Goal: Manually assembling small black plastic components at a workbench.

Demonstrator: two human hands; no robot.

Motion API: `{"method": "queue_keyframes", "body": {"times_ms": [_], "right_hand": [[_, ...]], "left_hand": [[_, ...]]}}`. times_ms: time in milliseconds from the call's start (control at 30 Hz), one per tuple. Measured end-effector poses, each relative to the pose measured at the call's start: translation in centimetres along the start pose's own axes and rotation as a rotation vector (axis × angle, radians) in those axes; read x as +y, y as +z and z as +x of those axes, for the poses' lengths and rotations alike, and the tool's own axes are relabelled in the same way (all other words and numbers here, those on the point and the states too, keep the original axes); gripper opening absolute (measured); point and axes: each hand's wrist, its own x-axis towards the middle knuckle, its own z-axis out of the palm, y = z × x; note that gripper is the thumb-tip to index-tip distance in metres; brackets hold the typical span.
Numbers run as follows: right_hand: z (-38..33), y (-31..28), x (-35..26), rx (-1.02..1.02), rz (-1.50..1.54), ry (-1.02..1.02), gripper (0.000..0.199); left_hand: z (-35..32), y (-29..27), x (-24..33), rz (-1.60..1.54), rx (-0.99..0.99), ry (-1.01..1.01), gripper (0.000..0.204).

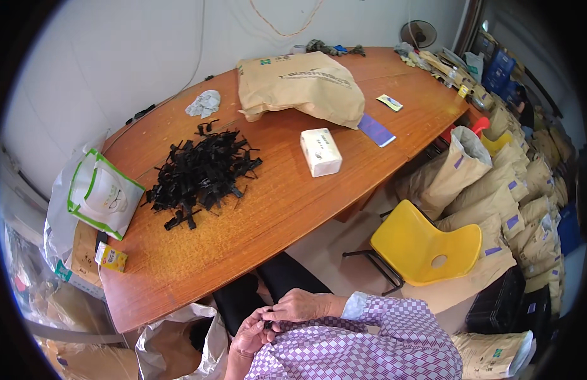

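Both my hands meet in my lap below the near edge of the wooden table (242, 240). My left hand (250, 337) and my right hand (301, 305) press their fingertips together on a small black piece (266, 325), which the fingers mostly hide. The right forearm wears a purple checked sleeve (395, 316). A pile of black plastic pieces (201, 174) lies on the table's left half, well out of reach of both hands. An open grey bag (176, 345) stands by my left knee.
A white tissue pack (320, 152) and a big brown paper sack (299, 82) lie on the table. A white-and-green bag (103, 193) and a small yellow box (111, 256) sit at its left edge. A yellow chair (426, 244) and several stacked brown sacks (515, 190) stand to the right.
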Motion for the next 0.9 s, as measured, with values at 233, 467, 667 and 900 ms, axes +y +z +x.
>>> {"method": "queue_keyframes", "body": {"times_ms": [233,467,667,900], "right_hand": [[0.4,1.1,-1.2,0.059,0.116,0.103,0.045],[0.7,2.1,-3.0,0.350,0.421,0.579,0.023],[2.0,0.6,-4.8,0.322,0.826,0.793,0.019],[2.7,1.1,-5.0,0.234,0.741,0.754,0.018]], "left_hand": [[-1.2,2.1,-0.3,0.141,0.233,0.155,0.038],[0.5,4.2,1.3,0.590,0.409,0.416,0.037],[0.5,5.2,0.8,0.643,0.395,0.463,0.036],[0.3,4.7,-0.6,0.839,0.513,0.520,0.031]]}}
